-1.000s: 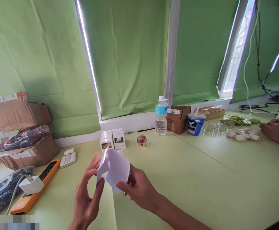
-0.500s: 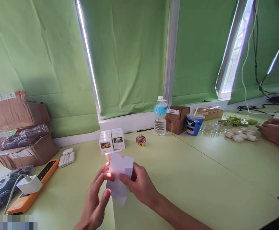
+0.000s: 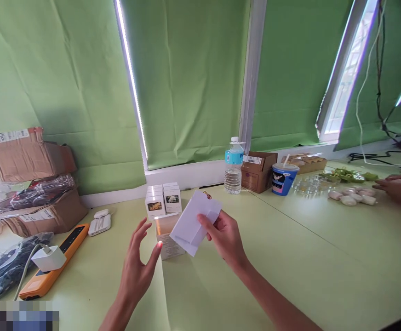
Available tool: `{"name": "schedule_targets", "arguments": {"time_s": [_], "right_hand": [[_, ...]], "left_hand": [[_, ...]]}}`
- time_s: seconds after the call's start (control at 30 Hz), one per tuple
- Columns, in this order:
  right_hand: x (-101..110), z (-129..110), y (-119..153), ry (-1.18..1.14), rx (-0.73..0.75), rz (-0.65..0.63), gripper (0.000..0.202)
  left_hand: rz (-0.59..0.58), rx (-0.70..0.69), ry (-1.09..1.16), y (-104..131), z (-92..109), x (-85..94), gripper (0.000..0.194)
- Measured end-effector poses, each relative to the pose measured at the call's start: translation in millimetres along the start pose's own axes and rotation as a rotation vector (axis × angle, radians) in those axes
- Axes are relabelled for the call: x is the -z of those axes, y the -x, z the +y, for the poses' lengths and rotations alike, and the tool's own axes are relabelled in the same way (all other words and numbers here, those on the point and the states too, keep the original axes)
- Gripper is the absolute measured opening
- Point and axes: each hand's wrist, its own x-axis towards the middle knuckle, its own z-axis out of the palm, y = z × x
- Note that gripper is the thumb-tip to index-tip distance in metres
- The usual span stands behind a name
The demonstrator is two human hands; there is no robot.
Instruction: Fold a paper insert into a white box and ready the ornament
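Observation:
My right hand (image 3: 227,234) holds a folded white card (image 3: 191,223), thumb on top and fingers behind. The card is tilted, and its lower end overlaps a small open box (image 3: 171,248) standing on the table. To the left of that box is my left hand (image 3: 139,259), empty, thumb and fingers apart in a curve. Just behind stand several small white boxes (image 3: 155,210) with flower pictures on their fronts. A small red-and-gold bottle (image 3: 207,195) is mostly hidden by the card.
A water bottle (image 3: 233,168), a brown carton (image 3: 258,172) and a blue cup (image 3: 283,179) line the back. At left are stacked cartons (image 3: 45,216), an orange power strip (image 3: 54,271) and a white charger (image 3: 48,259). Another person's hand (image 3: 398,186) is near pale round pieces (image 3: 354,196) at right.
My right hand has moved right and up with the white card, turning it. My left hand has come away from the card and opened. The open box now shows more.

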Motion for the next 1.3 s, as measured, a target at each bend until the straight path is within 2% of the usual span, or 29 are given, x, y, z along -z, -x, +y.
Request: {"name": "schedule_targets", "arguments": {"time_s": [0.07,0.17,0.4,0.57,1.1,1.3], "right_hand": [[2.1,-0.8,-2.8,0.000,0.029,0.040,0.041],[2.4,0.7,-1.8,-0.006,0.051,0.031,0.038],[1.3,5.4,2.6,0.005,0.078,-0.070,0.034],[0.0,4.7,4.9,0.005,0.096,-0.184,0.035],[-3.6,8.9,7.3,0.224,0.127,-0.169,0.037],[-4.0,6.1,8.4,0.222,0.135,-0.139,0.036]], "left_hand": [[-0.063,-0.021,-0.035,-1.7,-7.1,-3.9,0.051],[-0.130,-0.047,-0.056,-2.8,-13.3,-8.1,0.050],[-0.148,0.067,-0.016,-3.7,-11.4,-7.1,0.039],[-0.202,0.025,0.025,-3.8,-13.1,-5.6,0.043],[-0.180,-0.013,-0.085,0.3,-12.8,-5.3,0.041],[-0.186,-0.091,-0.167,0.8,-14.4,-3.8,0.040]]}}
